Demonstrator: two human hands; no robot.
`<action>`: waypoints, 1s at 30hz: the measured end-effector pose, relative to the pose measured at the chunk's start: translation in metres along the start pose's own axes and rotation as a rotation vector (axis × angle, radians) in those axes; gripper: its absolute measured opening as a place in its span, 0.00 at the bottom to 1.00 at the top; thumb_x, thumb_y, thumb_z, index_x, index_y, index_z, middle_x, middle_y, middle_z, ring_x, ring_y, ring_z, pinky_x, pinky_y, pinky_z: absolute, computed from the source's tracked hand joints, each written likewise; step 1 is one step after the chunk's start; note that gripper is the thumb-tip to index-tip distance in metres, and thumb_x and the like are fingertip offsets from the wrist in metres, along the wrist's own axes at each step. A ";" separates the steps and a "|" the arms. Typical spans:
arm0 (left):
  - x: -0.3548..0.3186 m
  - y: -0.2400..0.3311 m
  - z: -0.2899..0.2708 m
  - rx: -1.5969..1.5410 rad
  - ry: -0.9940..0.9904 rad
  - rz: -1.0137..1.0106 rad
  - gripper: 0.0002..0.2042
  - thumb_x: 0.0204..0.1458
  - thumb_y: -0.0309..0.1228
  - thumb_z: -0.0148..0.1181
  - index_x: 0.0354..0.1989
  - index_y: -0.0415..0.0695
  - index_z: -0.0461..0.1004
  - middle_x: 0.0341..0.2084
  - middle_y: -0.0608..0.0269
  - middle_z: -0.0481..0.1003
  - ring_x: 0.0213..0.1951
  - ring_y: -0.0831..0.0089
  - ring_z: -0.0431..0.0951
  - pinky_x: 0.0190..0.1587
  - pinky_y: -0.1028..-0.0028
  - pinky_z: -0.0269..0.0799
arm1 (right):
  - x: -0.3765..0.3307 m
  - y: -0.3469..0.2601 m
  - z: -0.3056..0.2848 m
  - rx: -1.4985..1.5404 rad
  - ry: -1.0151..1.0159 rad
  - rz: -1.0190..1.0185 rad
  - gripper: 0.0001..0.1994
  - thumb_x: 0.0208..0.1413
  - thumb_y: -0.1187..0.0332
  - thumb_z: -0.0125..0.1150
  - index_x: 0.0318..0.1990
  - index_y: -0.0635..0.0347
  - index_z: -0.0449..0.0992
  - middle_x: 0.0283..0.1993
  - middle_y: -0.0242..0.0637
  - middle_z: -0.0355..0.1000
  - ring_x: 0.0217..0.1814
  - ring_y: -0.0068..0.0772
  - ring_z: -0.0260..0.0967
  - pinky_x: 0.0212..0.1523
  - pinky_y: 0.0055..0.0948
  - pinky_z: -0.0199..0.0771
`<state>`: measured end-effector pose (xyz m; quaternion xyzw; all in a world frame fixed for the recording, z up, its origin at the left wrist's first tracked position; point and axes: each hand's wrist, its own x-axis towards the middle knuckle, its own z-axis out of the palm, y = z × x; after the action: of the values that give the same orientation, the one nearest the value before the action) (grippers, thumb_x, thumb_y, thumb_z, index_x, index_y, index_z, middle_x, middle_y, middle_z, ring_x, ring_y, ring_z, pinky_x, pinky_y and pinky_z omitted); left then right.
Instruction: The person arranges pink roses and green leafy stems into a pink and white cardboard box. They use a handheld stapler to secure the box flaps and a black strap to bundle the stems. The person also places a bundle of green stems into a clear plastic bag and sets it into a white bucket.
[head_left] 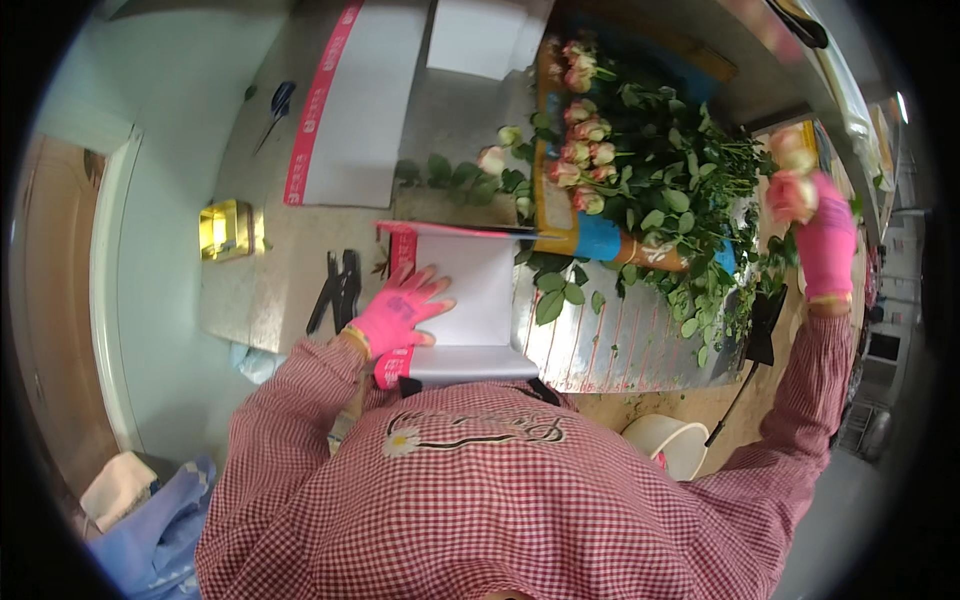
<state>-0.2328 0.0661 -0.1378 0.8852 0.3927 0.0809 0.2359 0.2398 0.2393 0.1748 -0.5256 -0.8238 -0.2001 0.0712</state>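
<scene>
My left hand (398, 313), in a pink glove, lies with fingers spread on a sheet of white wrapping paper (470, 290) with a pink printed border. The sheet's near and far edges are folded up. Out to the far right, my right hand (828, 245), also gloved in pink, is raised and closed on pink-and-cream roses (793, 196); their stems are mostly hidden. Many more roses (590, 130) lie heaped beyond the paper, heads to the left and leafy stems (690, 180) to the right, on brown and blue wrapping.
Black-handled cutters (346, 285) lie left of my left hand. Farther off are scissors (275, 112), a yellow box (226, 230) and another pink-bordered sheet (355, 110). A white bucket (668, 445) stands below the metal table's (600, 340) near edge, beside a black long-handled tool (763, 330).
</scene>
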 end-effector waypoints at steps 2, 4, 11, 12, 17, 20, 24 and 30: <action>-0.002 0.004 -0.004 -0.018 -0.081 -0.020 0.34 0.39 0.45 0.67 0.59 0.51 0.69 0.64 0.54 0.62 0.68 0.52 0.54 0.69 0.49 0.47 | -0.008 -0.036 0.018 0.257 -0.259 0.002 0.11 0.49 0.77 0.62 0.41 0.57 0.79 0.40 0.43 0.77 0.42 0.44 0.76 0.43 0.33 0.77; -0.003 -0.006 0.008 -0.062 0.023 -0.038 0.34 0.39 0.44 0.68 0.59 0.51 0.70 0.64 0.55 0.61 0.68 0.53 0.54 0.69 0.49 0.47 | -0.024 -0.137 0.029 0.398 -0.547 -0.324 0.15 0.52 0.71 0.64 0.49 0.52 0.77 0.43 0.41 0.77 0.42 0.43 0.76 0.42 0.32 0.78; -0.020 -0.011 0.033 0.057 0.094 0.050 0.34 0.34 0.42 0.70 0.57 0.54 0.70 0.64 0.61 0.61 0.69 0.57 0.53 0.69 0.49 0.47 | -0.112 -0.337 0.174 0.935 -0.954 -0.452 0.21 0.51 0.62 0.61 0.53 0.53 0.71 0.45 0.43 0.75 0.46 0.46 0.75 0.47 0.39 0.74; -0.017 -0.009 0.032 0.050 0.059 0.025 0.35 0.33 0.41 0.70 0.57 0.55 0.70 0.64 0.61 0.61 0.69 0.59 0.54 0.69 0.49 0.47 | -0.116 -0.343 0.187 0.917 -0.979 -0.467 0.20 0.51 0.61 0.61 0.52 0.53 0.71 0.47 0.44 0.73 0.45 0.47 0.74 0.46 0.41 0.73; -0.017 -0.024 0.048 0.074 0.036 0.049 0.28 0.38 0.40 0.65 0.54 0.57 0.74 0.64 0.62 0.62 0.68 0.57 0.54 0.69 0.50 0.47 | -0.128 -0.357 0.222 0.842 -0.883 -0.588 0.22 0.51 0.61 0.59 0.54 0.54 0.70 0.48 0.42 0.70 0.43 0.46 0.74 0.44 0.41 0.74; -0.017 -0.038 0.022 -0.072 -0.138 0.145 0.15 0.47 0.36 0.58 0.44 0.58 0.82 0.66 0.60 0.61 0.70 0.55 0.51 0.70 0.50 0.42 | -0.123 -0.366 0.211 0.731 -0.858 -0.678 0.17 0.53 0.59 0.57 0.48 0.54 0.68 0.45 0.45 0.70 0.41 0.47 0.74 0.40 0.44 0.73; -0.018 -0.027 0.017 -0.097 -0.151 0.107 0.13 0.45 0.36 0.59 0.40 0.59 0.84 0.66 0.60 0.61 0.71 0.55 0.48 0.71 0.50 0.39 | -0.116 -0.375 0.201 0.655 -0.958 -0.674 0.15 0.55 0.58 0.55 0.45 0.55 0.68 0.41 0.46 0.71 0.42 0.48 0.74 0.41 0.43 0.73; -0.026 -0.003 0.019 -0.136 0.000 -0.097 0.13 0.39 0.40 0.63 0.33 0.51 0.83 0.61 0.55 0.62 0.67 0.52 0.54 0.69 0.51 0.45 | -0.122 -0.354 0.201 1.024 -0.773 -0.492 0.18 0.53 0.58 0.60 0.48 0.57 0.72 0.41 0.42 0.71 0.44 0.46 0.71 0.45 0.41 0.72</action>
<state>-0.2466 0.0419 -0.1550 0.8470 0.4288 0.0960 0.2991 -0.0051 0.0885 -0.1378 -0.2571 -0.8762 0.4060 -0.0361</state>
